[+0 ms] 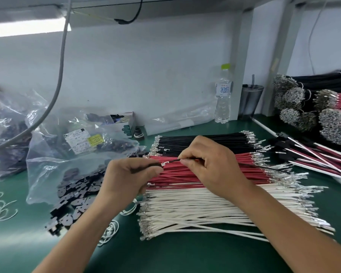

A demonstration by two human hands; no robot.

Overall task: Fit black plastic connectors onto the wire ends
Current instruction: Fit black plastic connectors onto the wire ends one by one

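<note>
A black connector [146, 168] is gripped in the curled fingers of the left hand [129, 178]; a thin black wire [264, 166] is pinched by the right hand [211, 166], its metal end held at the connector; both are held above red wires [185, 174] on the green desk [165, 253].

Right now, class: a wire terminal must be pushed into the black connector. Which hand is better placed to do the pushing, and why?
The right hand. It pinches the black wire just behind its metal terminal, which points at the black connector gripped in the left hand.
</note>
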